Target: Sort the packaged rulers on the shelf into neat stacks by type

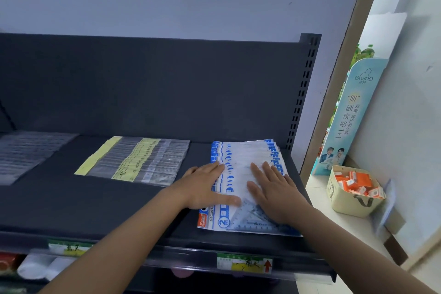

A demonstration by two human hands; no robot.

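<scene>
A fanned stack of blue-and-white packaged set squares (241, 157) lies at the right end of the dark shelf (95, 203). My left hand (205, 186) rests flat on the stack's left side, fingers straight. My right hand (274, 188) presses flat on its middle and right side. In the middle of the shelf lies a fanned row of clear ruler packs with yellow labels (140, 160). A third spread of clear ruler packs (26, 153) lies at the far left.
The shelf's perforated upright (303, 88) stands just behind the blue stack. Price tags (243, 264) sit on the front rail. To the right, off the shelf, a beige basket of orange boxes (353, 188) and a tall cardboard display (350, 112) stand on a counter.
</scene>
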